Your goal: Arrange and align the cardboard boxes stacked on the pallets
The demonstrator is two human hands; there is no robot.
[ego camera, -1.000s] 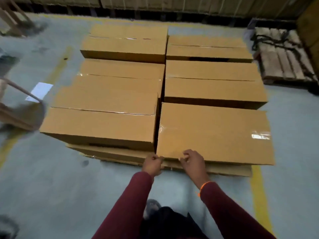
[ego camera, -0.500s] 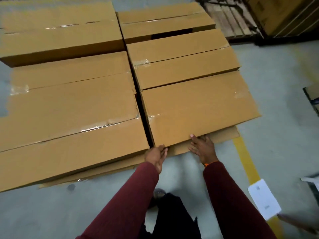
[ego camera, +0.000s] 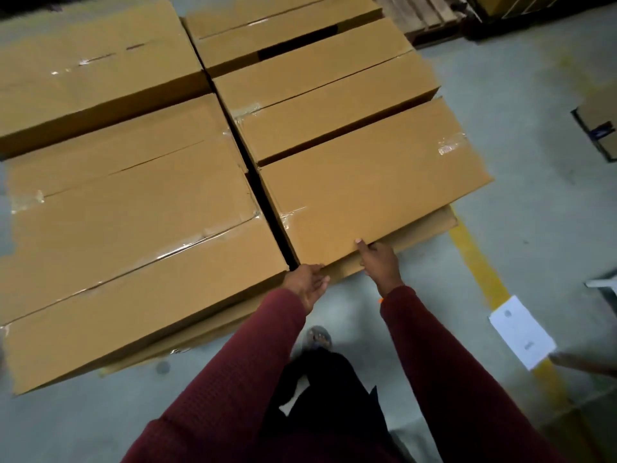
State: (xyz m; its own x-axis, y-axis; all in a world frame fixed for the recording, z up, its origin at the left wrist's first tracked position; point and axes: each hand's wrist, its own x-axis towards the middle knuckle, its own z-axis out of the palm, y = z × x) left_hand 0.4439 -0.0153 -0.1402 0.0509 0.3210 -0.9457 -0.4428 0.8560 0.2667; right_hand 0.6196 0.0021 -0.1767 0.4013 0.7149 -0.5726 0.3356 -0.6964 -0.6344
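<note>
Your right hand (ego camera: 382, 264) grips the near edge of the near right box (ego camera: 367, 195). One digit lies straight up over the top edge, nail showing, and the other fingers curl against the near face below it. The wrist is bent back a little, with an orange band (ego camera: 380, 299) just above the maroon sleeve (ego camera: 450, 379).

Your left hand (ego camera: 309, 285) is spread and relaxed, the palm turned inward towards the right hand. Its fingertips touch the box's near left corner, at the mouth of the dark gap (ego camera: 267, 202) between the two columns. Both forearms reach forward and down, close together, the left one crossing in from the left.

The near right box lies flat at the front of the right column, resting on a cardboard sheet (ego camera: 424, 228) that sticks out past its near edge. Two more boxes (ego camera: 320, 78) sit behind it. Across the gap, the near left box (ego camera: 133, 262) reaches closer to you than the right one.

To your right on the grey floor (ego camera: 534, 162) are a yellow line (ego camera: 477, 262) and a white paper sheet (ego camera: 521, 332). A wooden pallet (ego camera: 427, 15) stands beyond the right column.
</note>
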